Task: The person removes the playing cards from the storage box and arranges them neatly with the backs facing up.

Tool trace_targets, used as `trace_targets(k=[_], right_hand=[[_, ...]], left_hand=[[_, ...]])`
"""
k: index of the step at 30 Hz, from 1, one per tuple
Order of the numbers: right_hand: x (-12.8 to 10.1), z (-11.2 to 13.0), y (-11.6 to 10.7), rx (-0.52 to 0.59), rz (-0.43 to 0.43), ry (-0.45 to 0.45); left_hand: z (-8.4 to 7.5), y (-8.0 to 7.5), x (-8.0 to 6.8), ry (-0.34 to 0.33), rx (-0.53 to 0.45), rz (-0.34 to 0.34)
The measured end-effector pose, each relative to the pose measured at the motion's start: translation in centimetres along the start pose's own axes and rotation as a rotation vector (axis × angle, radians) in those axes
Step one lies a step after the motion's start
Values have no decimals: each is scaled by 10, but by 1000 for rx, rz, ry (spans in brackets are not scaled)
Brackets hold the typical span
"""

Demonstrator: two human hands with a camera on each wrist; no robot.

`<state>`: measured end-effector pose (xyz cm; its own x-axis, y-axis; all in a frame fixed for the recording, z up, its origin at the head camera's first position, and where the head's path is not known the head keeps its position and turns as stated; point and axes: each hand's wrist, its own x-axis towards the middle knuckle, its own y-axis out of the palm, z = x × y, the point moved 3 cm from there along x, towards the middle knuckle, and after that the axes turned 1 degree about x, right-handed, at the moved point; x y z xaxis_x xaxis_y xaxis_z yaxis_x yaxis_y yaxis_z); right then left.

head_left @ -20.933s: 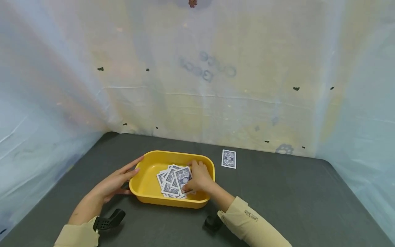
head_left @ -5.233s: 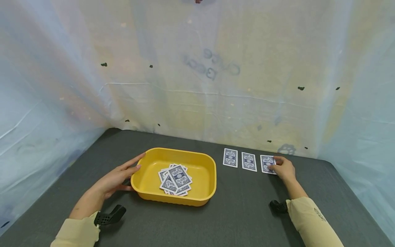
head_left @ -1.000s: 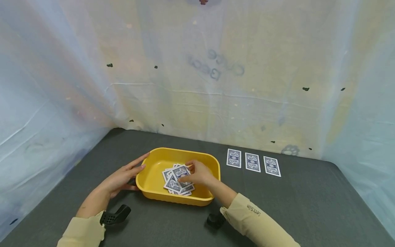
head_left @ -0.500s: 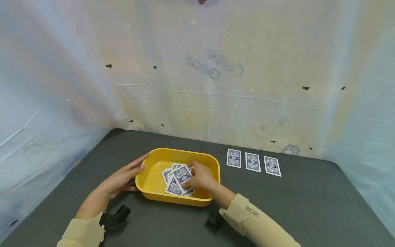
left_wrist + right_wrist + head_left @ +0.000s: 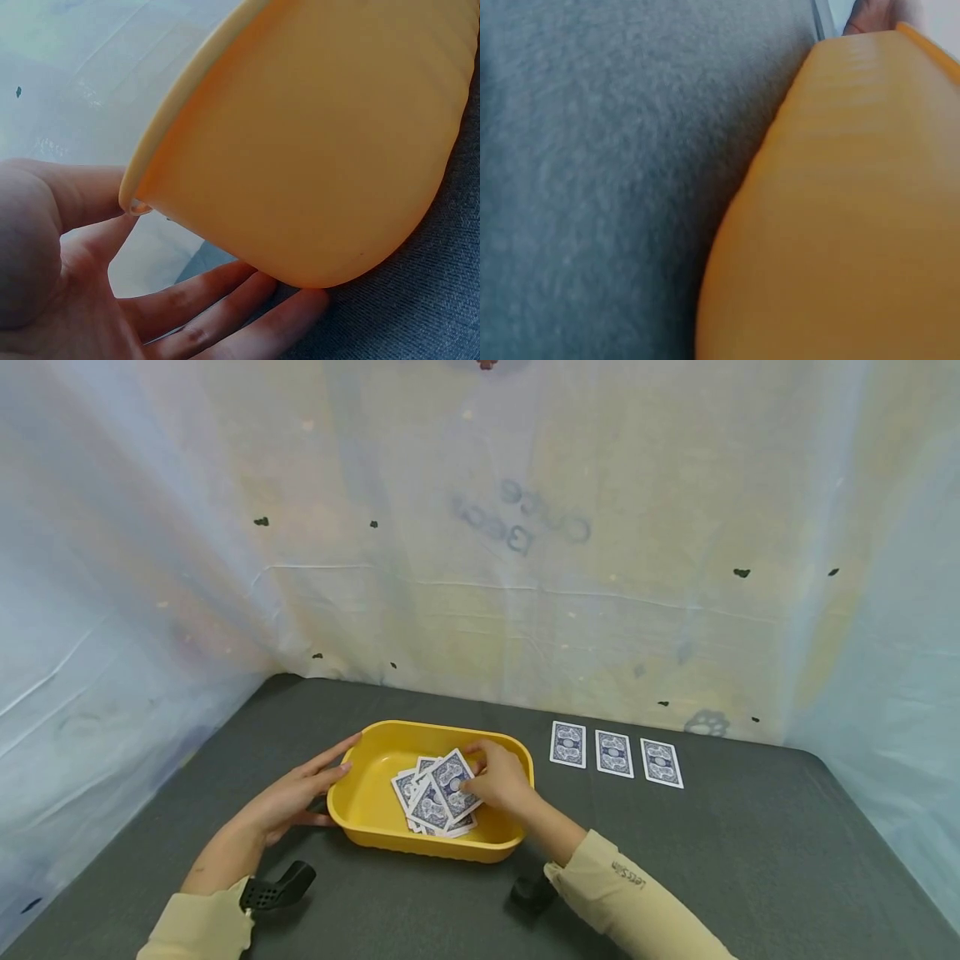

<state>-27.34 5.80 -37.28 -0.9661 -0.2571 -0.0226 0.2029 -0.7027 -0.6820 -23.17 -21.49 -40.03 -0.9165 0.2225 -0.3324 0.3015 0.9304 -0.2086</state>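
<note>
A yellow plastic tub (image 5: 360, 827) stands on the dark grey table and holds a loose pile of blue-backed playing cards (image 5: 427, 808). My right hand (image 5: 501, 781) reaches into the tub and pinches the top card (image 5: 452, 774), lifted at its right edge. My left hand (image 5: 288, 793) lies with straight fingers against the tub's left wall; in the left wrist view the fingers (image 5: 225, 315) sit under the tub (image 5: 315, 150). The right wrist view shows only the tub's outer wall (image 5: 840, 225) and the table (image 5: 615, 180).
Three face-down cards (image 5: 613, 753) lie in a row right of the tub near the back wall. Pale plastic sheeting (image 5: 480, 543) closes the table on three sides. Black wrist-camera mounts (image 5: 273, 889) sit by both sleeves.
Over the last second my right hand has raised the top card off the pile and drawn it slightly right. Earlier it laid a third card in the row. The left hand has stayed put.
</note>
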Motion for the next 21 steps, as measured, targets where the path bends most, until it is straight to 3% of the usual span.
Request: trace_targets(k=[4, 9, 21], right_hand=[[-2, -1, -6, 88, 9, -10], [-9, -1, -19, 150, -38, -61], [-16, -14, -46, 361, -107, -77]], left_hand=[[0, 0, 0, 3, 2, 2], [0, -2, 0, 22, 4, 10], [0, -2, 0, 20, 3, 20]])
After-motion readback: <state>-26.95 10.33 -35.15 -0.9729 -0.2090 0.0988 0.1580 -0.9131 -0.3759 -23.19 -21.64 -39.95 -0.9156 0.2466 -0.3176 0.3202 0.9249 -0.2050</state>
